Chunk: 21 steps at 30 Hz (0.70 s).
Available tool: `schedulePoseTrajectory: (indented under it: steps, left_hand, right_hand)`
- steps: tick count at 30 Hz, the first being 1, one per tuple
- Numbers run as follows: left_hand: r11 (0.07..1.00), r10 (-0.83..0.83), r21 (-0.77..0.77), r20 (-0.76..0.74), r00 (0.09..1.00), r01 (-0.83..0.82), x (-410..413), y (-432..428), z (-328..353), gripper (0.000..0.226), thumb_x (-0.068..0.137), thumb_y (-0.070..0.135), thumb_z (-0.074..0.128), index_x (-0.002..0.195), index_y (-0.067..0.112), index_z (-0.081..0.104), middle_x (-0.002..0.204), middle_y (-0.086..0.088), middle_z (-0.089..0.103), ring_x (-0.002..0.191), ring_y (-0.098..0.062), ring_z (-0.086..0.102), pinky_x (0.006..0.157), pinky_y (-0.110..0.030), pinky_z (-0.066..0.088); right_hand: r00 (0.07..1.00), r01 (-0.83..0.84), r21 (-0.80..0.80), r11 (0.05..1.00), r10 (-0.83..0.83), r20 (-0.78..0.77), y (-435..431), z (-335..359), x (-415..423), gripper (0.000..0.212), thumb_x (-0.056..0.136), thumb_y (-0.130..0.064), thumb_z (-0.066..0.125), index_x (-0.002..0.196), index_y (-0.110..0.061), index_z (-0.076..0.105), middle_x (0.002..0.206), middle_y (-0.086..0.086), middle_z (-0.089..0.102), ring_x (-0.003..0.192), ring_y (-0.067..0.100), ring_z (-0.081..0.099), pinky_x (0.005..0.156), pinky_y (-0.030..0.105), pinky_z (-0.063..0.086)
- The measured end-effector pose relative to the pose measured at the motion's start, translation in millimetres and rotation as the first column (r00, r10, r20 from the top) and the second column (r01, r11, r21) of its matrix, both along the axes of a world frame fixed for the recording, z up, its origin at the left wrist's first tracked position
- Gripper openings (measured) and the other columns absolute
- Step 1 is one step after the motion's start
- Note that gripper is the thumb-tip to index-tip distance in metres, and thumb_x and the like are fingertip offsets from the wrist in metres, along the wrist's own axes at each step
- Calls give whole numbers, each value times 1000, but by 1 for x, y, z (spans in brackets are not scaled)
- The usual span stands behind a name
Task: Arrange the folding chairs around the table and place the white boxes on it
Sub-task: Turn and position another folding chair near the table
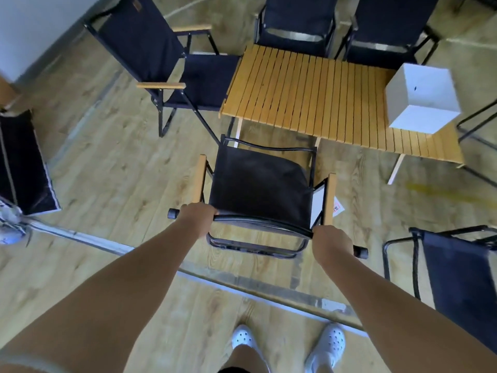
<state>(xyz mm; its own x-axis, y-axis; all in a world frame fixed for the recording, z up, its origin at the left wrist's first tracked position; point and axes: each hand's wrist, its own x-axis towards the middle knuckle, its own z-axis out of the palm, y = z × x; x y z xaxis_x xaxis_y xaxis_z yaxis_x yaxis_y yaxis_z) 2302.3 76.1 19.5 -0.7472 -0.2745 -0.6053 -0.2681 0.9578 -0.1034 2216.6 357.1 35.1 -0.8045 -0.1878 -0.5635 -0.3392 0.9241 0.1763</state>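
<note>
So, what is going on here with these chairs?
A person grips the back bar of a black folding chair with the left hand and right hand, at the near side of the wooden table. A second chair stands at the table's left end, and two more chairs on its far side. One white box sits near the right end.

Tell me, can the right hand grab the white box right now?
Probably not. The right hand grips the chair by its top bar, and the white box sits on the table beyond it. It must let go first.

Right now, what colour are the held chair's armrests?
Light tan wood armrests on the chair; head view.
</note>
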Motion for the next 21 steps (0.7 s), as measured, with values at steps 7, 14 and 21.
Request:
schedulePoseTrajectory:
  steps: [7, 14, 21]
  left_hand:
    - [999, -40, -1, -41, 998, 40, -12, -20, 2, 59, 87, -5, 45, 134, 31, 53, 111, -4, 64, 98, -26, 61, 76, -34, 41]
    - [998, -26, -50, -62, 998, 23, -6, -20, 5, 49, 87, -6, 50, 126, 23, 58, 94, -3, 57, 94, -24, 58, 86, -35, 42]
    - [981, 119, 177, -220, 968, -80, 6, -9, -1, 29, 98, 32, 51, 126, 31, 57, 94, 6, 67, 95, -20, 62, 106, -47, 35]
  right_hand:
    - [999, 38, -11, 999, -38, -12, -17, -2, -2, 36, 87, 2, 49, 116, -15, 59, 106, 7, 62, 102, 27, 61, 72, 31, 48]
    - [999, 42, -40, 998, -41, 27, -19, 3, 3, 36, 84, 3, 51, 115, -14, 57, 107, 8, 60, 99, 28, 60, 74, 33, 49]
    - [998, 23, -107, 994, -17, 59, -1, 11, 7, 39, 87, 3, 43, 120, -16, 53, 100, 7, 56, 93, 28, 57, 71, 34, 46]
